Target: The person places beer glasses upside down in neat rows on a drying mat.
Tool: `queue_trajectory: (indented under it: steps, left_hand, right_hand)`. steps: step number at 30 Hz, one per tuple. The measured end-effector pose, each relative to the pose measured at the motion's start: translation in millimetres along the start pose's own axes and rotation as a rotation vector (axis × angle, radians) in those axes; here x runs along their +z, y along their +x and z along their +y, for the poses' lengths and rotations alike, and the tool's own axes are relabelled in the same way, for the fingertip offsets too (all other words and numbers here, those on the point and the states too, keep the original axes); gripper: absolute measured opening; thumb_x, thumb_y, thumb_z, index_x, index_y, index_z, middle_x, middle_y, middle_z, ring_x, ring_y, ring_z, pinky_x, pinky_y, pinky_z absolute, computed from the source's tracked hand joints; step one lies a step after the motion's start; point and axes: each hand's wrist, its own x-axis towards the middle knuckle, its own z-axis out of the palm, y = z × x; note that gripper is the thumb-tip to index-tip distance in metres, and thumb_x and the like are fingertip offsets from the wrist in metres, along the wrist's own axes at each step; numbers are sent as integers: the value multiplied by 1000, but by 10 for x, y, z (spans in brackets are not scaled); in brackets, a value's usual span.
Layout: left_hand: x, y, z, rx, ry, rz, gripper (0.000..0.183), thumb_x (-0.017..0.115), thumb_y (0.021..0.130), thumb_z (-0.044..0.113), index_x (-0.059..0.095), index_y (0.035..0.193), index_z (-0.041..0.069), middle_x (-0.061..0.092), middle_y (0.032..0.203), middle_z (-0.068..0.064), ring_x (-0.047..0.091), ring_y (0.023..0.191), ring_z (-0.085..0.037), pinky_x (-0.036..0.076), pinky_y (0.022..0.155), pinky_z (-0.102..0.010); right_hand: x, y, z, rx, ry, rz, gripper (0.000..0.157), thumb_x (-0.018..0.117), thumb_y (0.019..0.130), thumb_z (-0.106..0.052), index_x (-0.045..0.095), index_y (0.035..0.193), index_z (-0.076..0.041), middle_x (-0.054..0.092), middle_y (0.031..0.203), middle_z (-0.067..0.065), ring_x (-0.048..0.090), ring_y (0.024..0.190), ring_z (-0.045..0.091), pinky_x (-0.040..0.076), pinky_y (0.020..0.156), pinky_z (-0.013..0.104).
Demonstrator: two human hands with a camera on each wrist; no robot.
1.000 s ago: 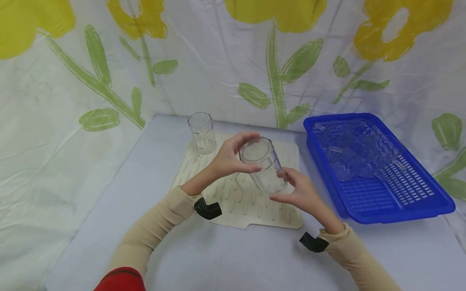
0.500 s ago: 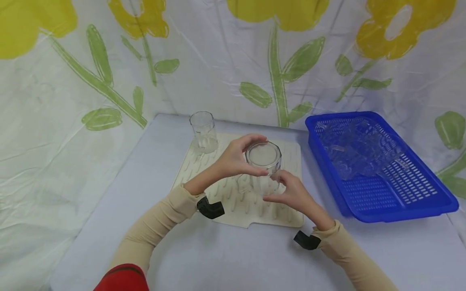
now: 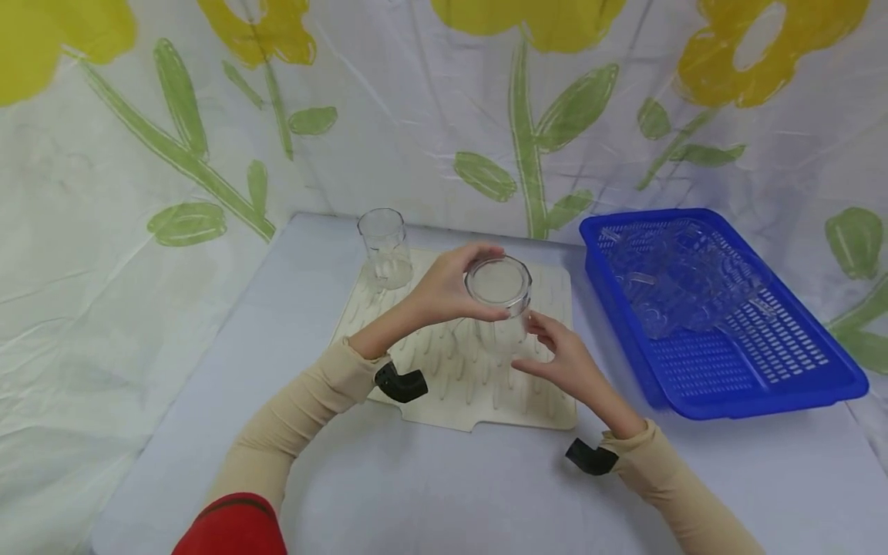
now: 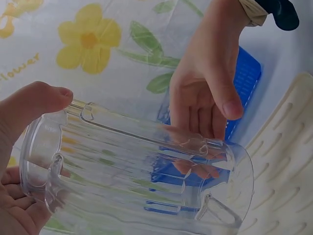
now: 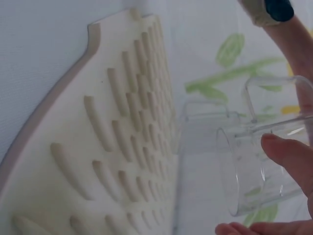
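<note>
A clear mug (image 3: 498, 280) is held above the drying mat (image 3: 451, 385), its thick round base turned up and its rim down. My left hand (image 3: 447, 289) grips it around the base, thumb on the near side. Its handle (image 5: 279, 81) shows in the right wrist view. My right hand (image 3: 565, 354) is beside the mug's lower end, thumb and fingers spread apart; whether a fingertip touches the wall I cannot tell. In the left wrist view that hand (image 4: 205, 93) appears behind the mug. Another clear mug (image 3: 385, 247) stands on the mat's far left corner.
A blue plastic basket (image 3: 666, 385) stands at the right of the table (image 3: 430, 493), with several clear items (image 3: 683, 277) piled in its far part. A flower-printed sheet (image 3: 402, 131) hangs behind the table.
The held mug has turned from tilted to nearly straight, base up. My left hand keeps its grip. My right hand moved inward, then back out slightly, its fingers loosening from the mug.
</note>
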Motion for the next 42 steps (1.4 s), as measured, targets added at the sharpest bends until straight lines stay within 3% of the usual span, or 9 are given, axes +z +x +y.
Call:
queue_trajectory:
  steps: [13,20,35,42]
  left_hand:
    - [-162,330,-192,-128,54,12,72,82,62,21,48,120,-3,52,118,-10,46,110,-17,36,89,-21]
    - [-182,412,-383,-207,80,1,73,80,64,23,45,123,-2,49,122,-11,44,113,-18,36,89,-20]
    - [-267,585,-702,-258,185,26,75,78,67,27,42,125,-4,46,124,-16,42,115,-25,35,93,-27]
    - [-212,660,-796,-304,204,30,76,78,68,28,42,125,-5,47,125,-15,42,115,-24,35,93,-27]
  right_hand:
    - [-104,-117,101,36,17,-5,70,72,76,-11,35,131,10,46,122,25,45,113,31,37,93,38]
    - [-127,-166,169,28,9,14,69,72,76,-12,36,130,11,47,122,26,45,112,33,37,92,39]
    - [-192,-286,292,60,-28,34,68,71,77,-12,35,129,13,48,119,28,45,111,34,38,92,40]
    - [-168,-364,391,118,15,25,69,70,79,-19,35,130,11,48,120,25,45,112,33,37,93,41]
